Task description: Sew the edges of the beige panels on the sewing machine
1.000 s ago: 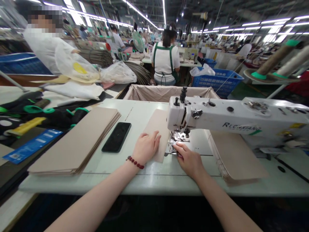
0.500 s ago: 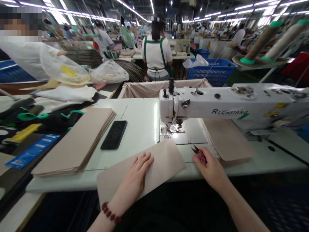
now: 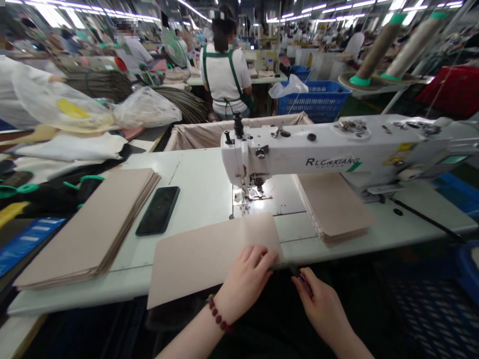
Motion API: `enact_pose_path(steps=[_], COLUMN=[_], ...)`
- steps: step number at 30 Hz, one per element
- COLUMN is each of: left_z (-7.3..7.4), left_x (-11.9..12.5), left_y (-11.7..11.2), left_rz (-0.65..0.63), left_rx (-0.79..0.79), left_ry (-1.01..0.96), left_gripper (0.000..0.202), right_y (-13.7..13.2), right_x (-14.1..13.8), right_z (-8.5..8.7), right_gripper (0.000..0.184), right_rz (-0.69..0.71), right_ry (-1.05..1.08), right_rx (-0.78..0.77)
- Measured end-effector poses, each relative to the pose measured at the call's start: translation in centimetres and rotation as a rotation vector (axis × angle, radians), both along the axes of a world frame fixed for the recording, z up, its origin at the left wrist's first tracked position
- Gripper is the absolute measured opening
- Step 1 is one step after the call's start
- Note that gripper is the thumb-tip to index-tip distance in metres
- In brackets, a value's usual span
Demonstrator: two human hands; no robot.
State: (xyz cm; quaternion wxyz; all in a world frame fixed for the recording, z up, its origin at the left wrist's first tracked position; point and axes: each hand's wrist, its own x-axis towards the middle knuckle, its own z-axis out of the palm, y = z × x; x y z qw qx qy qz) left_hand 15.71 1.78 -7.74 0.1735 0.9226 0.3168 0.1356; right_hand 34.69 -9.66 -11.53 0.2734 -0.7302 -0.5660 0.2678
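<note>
Panel (image 3: 198, 257) overhanging tabletop (image 3: 202, 179) front edge, slip possible thereby; left grip (image 3: 245, 280) atop, pinch unclear; right grip (image 3: 324, 301) closed around snips (image 3: 304, 283)

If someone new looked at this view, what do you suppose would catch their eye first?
Probably the white sewing machine, stretching across the right side of the pale table and brightly lit beneath its front end. Next, perhaps, the beige panel lying over the table's near edge under the left hand, with a small dark-tipped tool in the right hand beside it.
</note>
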Motion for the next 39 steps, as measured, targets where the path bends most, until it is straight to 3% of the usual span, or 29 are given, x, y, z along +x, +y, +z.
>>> enact_pose_path(steps=[5, 10, 15, 18, 21, 23, 25, 28, 30, 34, 37, 39], left_z=[-1.6, -1.3, -0.7, 0.4, 1.8, 2.4, 2.2, 1.3, 0.8, 1.3, 3.1, 5.1], left_x=[1.8, 1.1, 1.1, 0.1, -2.6, -5.0, -7.3, -10.2, -11.2, -11.8, -13.2, -15.7], left_y=[-0.7, -0.6, -1.0, -0.7, 1.0, 2.9, 4.9, 7.0, 7.4, 6.2, 5.2, 5.5], left_rz=[-0.026, 0.071, 0.050, -0.094, -0.269, -0.125, 0.159, 0.423, 0.477, 0.461, 0.449, 0.509], left_rx=[0.006, -0.136, -0.173, -0.193, -0.237, -0.205, -0.092, 0.051, 0.046, -0.088, -0.255, -0.310], left_ry=[-0.110, -0.256, -0.271, -0.222, -0.170, -0.128, -0.049, 0.088, 0.141, 0.126, 0.052, 0.008], left_gripper=[0.017, 0.013, 0.013, 0.014, 0.026, 0.030, 0.029, 0.070, 0.077, 0.036, 0.026, 0.026], right_y=[0.1, 0.6, 1.3, 1.3, 1.1, 1.2, 1.6, 2.9, 4.1, 7.0, 8.9, 9.8], right_x=[-0.2, -0.6, -1.2, -1.0, -0.5, -0.4, -0.6, -1.5, -2.0, -2.1, -1.4, -0.9], right_z=[-0.1, 0.3, 0.5, 0.3, 0.2, 0.5, 0.9, 1.4, 1.7, 2.1, 1.9, 1.3], right_gripper=[0.020, 0.016, 0.019, 0.021, 0.018, 0.018, 0.021, 0.027, 0.028, 0.031, 0.036, 0.038], right_rz=[0.040, 0.074, 0.085, 0.040, -0.029, -0.065, -0.066, 0.013, 0.087, 0.156, 0.159, 0.156], right_ry=[-0.019, -0.023, -0.089, -0.121, -0.093, -0.058, -0.045, -0.097, -0.173, -0.299, -0.315, -0.322], right_rx=[0.000, 0.011, 0.031, 0.026, 0.054, 0.088, 0.123, 0.164, 0.173, 0.168, 0.215, 0.272])
